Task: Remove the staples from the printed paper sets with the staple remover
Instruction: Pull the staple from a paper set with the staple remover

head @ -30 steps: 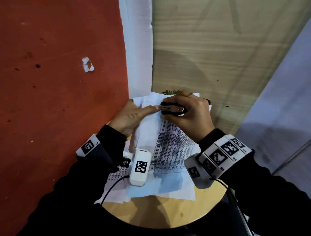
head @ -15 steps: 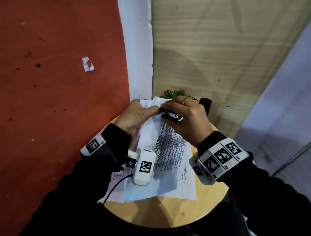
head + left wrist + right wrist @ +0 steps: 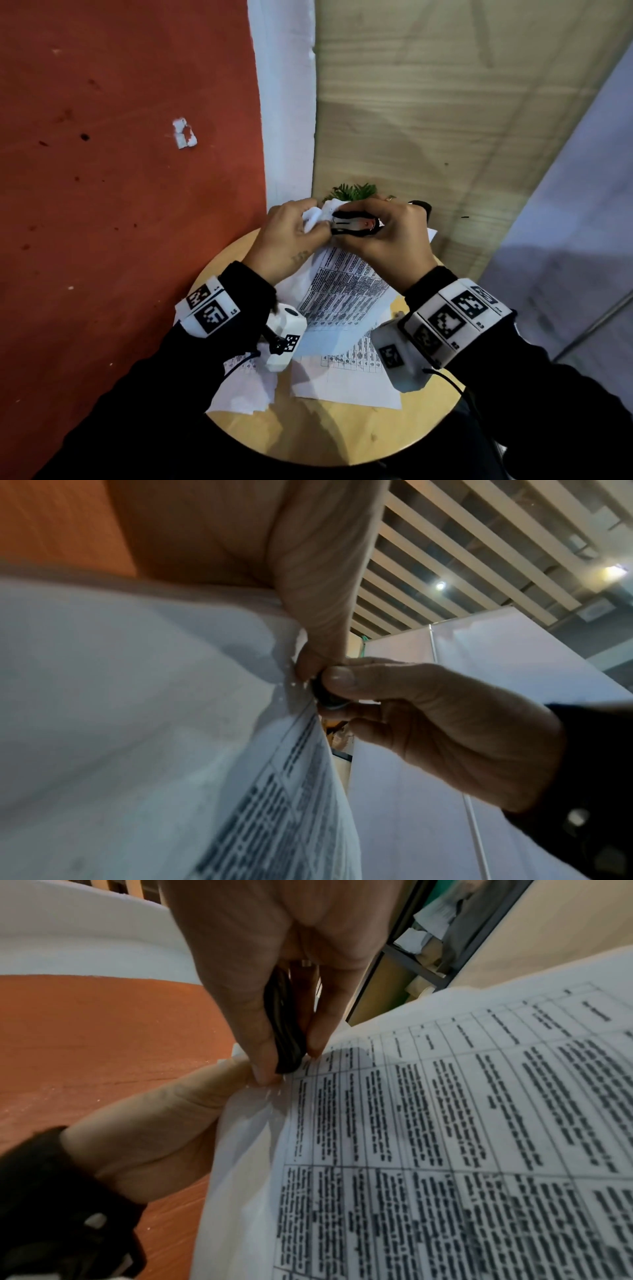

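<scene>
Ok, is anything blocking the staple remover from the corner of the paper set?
Nothing visible. The right hand holds the staple remover right at the paper set's corner, which the left hand pinches.

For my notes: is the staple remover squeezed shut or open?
Shut: the right hand squeezes the staple remover at the paper corner.

**What I'm wearing on the rig**

I see black long sleeves on both my arms. Each wrist carries a white band printed with black square markers and a white camera box with its own marker; thin black cables trail from the boxes. A ring sits on one right finger.
</scene>
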